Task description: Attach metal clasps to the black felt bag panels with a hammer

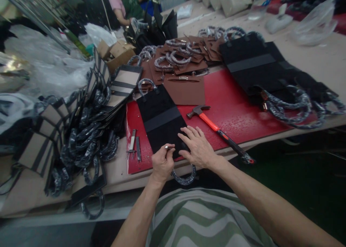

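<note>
A black bag panel (162,110) with plastic-wrapped handles at both ends lies flat on the red board (229,99). My left hand (163,164) is closed at its near edge, gripping a slim metal tool (169,147) whose shiny end shows above the fingers; the rest is hidden. Spread fingers of my right hand (197,146) rest on the panel's near right corner. A wrapped handle (185,178) hangs below my hands over the table edge. Right of the panel lies a claw hammer (208,121) with an orange and black handle.
Two slim metal tools, one forked (132,144), lie left of the panel. Black-and-beige bag pieces (54,131) crowd the left side. Brown bag pieces (185,88) are heaped behind, and black bags (251,59) lie at right. A co-worker (127,5) is at the back.
</note>
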`<state>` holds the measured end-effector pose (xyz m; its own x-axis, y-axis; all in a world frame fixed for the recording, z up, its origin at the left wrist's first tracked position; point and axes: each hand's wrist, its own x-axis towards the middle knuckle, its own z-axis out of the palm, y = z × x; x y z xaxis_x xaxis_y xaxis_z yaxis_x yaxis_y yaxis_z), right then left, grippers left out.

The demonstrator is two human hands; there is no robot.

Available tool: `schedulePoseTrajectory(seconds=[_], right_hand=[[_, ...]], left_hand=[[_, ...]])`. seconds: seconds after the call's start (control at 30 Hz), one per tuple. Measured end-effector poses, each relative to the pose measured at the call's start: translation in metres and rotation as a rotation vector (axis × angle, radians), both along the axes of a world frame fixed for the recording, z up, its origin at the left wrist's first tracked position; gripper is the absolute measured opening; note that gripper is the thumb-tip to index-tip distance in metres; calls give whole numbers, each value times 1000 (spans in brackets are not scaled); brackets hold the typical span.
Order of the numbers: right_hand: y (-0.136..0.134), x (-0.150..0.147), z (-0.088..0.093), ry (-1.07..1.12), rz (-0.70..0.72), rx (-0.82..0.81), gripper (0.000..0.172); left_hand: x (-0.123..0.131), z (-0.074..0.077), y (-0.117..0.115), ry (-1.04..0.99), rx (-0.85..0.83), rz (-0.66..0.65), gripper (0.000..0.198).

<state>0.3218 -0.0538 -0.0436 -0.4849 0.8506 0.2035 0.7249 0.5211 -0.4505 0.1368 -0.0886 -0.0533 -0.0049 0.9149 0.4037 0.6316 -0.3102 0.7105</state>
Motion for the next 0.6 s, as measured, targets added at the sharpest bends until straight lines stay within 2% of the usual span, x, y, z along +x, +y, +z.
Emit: schedulePoseTrajectory(seconds=[0.1, 0.17, 0.27, 0.33, 0.4, 0.47, 0.6], right_hand=[[0, 11, 7, 77, 8, 19, 49], [-2, 26, 17, 56, -108, 60, 41], [-5, 55, 31, -204, -368, 48, 34], [-6, 73, 36, -388, -454, -34, 24], [-5, 85, 39, -418, -487, -147, 12], [-4, 88, 41, -209, -524, -378, 5], [-3, 77, 54, 525, -510, -1053, 11]], left_hand=[[-1, -4, 1, 71, 62, -34, 12], [-2, -4, 2, 84, 67, -35, 12], [-1, -3, 5, 103, 56, -29, 11], [-1, -2, 6, 107, 57, -39, 12], [-1, -2, 6, 98, 55, -51, 12], [-1, -3, 6, 84, 54, -53, 13], [-1, -5, 5, 60, 51, -55, 12]])
